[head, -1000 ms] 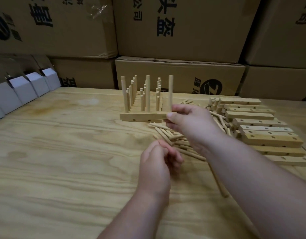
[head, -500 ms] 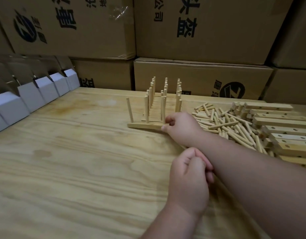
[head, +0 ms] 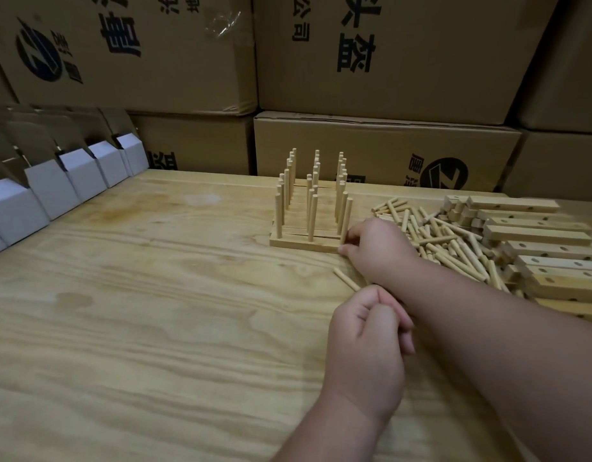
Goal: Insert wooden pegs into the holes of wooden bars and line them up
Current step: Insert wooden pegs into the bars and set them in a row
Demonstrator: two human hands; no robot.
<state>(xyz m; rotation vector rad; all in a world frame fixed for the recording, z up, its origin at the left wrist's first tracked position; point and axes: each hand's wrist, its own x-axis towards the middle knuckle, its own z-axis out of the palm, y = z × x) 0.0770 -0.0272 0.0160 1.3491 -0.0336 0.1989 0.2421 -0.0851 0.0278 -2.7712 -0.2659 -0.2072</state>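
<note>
Several wooden bars with upright pegs stand lined up in a row (head: 308, 208) on the table. The front bar (head: 301, 244) carries three upright pegs. My right hand (head: 374, 248) pinches this bar's right end, thumb on its front face and fingers by the base of the right peg (head: 346, 211). My left hand (head: 368, 348) is nearer me, fingers curled, with a loose peg (head: 346, 279) sticking out up-left from it. A heap of loose pegs (head: 438, 235) lies right of the row, and bare bars (head: 538, 241) are stacked beyond it.
The plywood table (head: 138, 311) stretches to the left and front. White folded cartons (head: 64, 185) line its left edge. Large cardboard boxes (head: 371, 148) form a wall behind the table.
The front bar has gone from my raised right hand down onto the table at the front of the row. My view has shifted left. My left hand stays curled, a peg now showing.
</note>
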